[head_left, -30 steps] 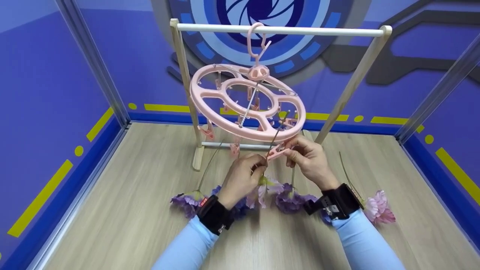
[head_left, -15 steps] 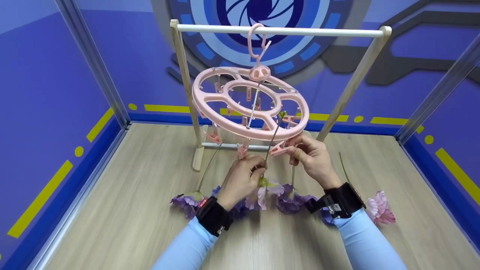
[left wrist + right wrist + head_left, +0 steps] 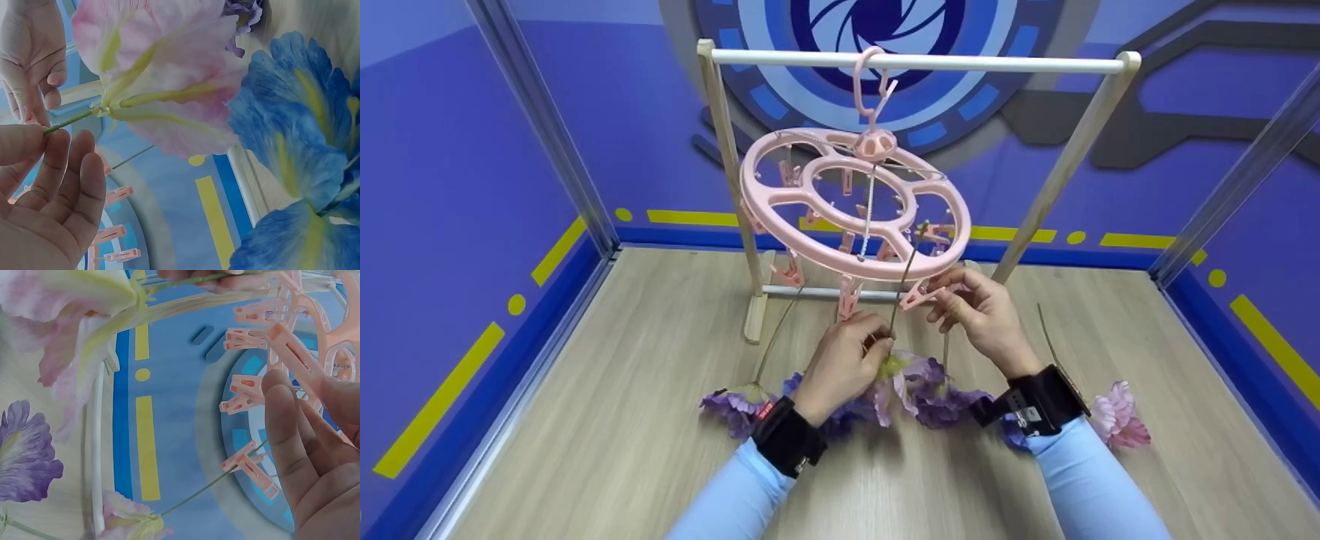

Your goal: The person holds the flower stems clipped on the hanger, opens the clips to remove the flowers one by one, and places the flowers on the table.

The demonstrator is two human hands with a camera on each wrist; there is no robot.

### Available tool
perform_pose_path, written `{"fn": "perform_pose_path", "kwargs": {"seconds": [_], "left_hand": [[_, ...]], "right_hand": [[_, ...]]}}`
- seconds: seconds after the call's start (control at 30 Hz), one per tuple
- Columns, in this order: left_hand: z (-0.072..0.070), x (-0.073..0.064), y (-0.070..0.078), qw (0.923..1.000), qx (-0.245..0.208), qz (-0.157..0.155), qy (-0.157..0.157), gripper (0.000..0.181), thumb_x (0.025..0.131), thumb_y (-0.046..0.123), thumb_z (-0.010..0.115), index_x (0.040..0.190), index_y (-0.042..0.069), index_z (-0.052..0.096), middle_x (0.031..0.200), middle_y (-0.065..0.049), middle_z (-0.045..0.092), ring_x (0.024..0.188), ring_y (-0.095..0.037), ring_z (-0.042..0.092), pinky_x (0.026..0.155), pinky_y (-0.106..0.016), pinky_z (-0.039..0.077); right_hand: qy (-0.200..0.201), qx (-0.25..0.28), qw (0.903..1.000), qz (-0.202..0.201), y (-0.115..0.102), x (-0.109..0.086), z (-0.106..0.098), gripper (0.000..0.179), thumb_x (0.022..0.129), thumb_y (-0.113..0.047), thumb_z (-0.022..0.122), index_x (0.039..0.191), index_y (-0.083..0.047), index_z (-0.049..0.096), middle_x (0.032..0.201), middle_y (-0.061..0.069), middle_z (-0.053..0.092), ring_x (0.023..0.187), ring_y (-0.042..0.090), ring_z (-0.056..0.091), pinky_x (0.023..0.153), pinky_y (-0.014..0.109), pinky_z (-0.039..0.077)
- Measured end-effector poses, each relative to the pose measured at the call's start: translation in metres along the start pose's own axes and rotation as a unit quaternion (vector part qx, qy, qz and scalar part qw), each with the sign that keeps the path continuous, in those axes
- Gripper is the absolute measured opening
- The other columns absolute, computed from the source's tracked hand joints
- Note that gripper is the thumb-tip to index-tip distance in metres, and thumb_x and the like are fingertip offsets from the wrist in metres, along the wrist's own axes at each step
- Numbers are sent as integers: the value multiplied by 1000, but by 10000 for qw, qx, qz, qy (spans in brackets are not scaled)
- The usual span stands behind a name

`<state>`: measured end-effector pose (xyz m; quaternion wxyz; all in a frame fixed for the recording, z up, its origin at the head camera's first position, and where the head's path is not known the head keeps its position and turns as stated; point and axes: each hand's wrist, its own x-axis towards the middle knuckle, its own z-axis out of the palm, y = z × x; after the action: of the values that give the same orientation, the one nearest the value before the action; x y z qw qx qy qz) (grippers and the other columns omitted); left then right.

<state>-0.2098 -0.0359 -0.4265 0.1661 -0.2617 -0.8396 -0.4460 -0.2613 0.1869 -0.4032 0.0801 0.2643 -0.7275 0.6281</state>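
In the head view a pink round clip hanger (image 3: 840, 260) hangs tilted from a white bar. My left hand (image 3: 844, 367) pinches the green stem (image 3: 73, 120) of a pink artificial flower (image 3: 163, 84), blossom down, with the stem pointing up past the hanger's rim. My right hand (image 3: 979, 322) pinches the handles of a pink clothespin (image 3: 919, 295) on the near right of that rim. The stem runs close to the clothespin's tip; whether they touch I cannot tell. Close up, the right wrist view has the thumb and fingertips (image 3: 275, 382) around the clothespin.
Several artificial flowers lie around the hands: a purple one (image 3: 731, 409), another purple one (image 3: 945, 401), a blue one (image 3: 292, 118) and a pink one (image 3: 1121, 416) at right. A wooden stand (image 3: 1054, 176) carries the hanger. Other clothespins (image 3: 849, 298) dangle from it.
The hanger has swung slightly. My left hand still grips the stem, and the blossom has shifted a little to the right. The clothespin has moved slightly up and right, still in my right hand.
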Motion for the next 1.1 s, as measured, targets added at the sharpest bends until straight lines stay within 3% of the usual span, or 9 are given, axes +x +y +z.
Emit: {"fn": "perform_pose_path", "kwargs": {"seconds": [0.37,0.53,0.63,0.87,1.0,1.1], "left_hand": [[-1,-2,3,9998,20,176,89,5,94,3,67,91,5,70,89,-6,70,78,-18,64,72,-31,54],[-1,-3,5,9998,-4,186,98,5,95,5,67,92,5,70,89,-5,69,79,-16,63,73,-30,53],[-1,-4,6,9998,-23,192,111,5,95,5,67,92,5,70,87,-3,68,77,-14,61,71,-29,51],[-3,-5,10,9996,49,255,124,5,96,5,67,92,6,70,89,-5,69,78,-16,62,71,-29,52],[-3,-5,13,9996,113,248,70,5,96,5,68,93,6,71,91,-5,70,80,-17,64,73,-30,54],[-4,-5,17,9997,126,220,-42,4,96,6,68,93,6,71,90,-5,69,80,-16,63,74,-30,54]], "right_hand": [[157,5,9997,203,-1,-1,-3,18,102,6,55,117,13,62,101,25,70,68,18,71,56,29,58],[220,-32,9993,302,-1,-2,-4,23,101,7,55,122,12,63,109,23,69,68,19,70,57,28,58],[243,-112,9990,348,-1,-3,-5,23,101,7,55,121,11,65,103,19,70,68,18,70,57,28,58],[192,-208,9991,325,-2,-7,-5,22,100,8,55,119,8,68,106,1,74,69,18,70,59,28,58],[143,-221,9996,144,-4,-12,-5,21,100,9,55,117,9,68,104,1,74,68,18,70,58,28,58],[115,-211,9997,23,-4,-17,-5,19,100,9,56,115,11,68,101,12,73,66,17,69,57,27,57]]}}
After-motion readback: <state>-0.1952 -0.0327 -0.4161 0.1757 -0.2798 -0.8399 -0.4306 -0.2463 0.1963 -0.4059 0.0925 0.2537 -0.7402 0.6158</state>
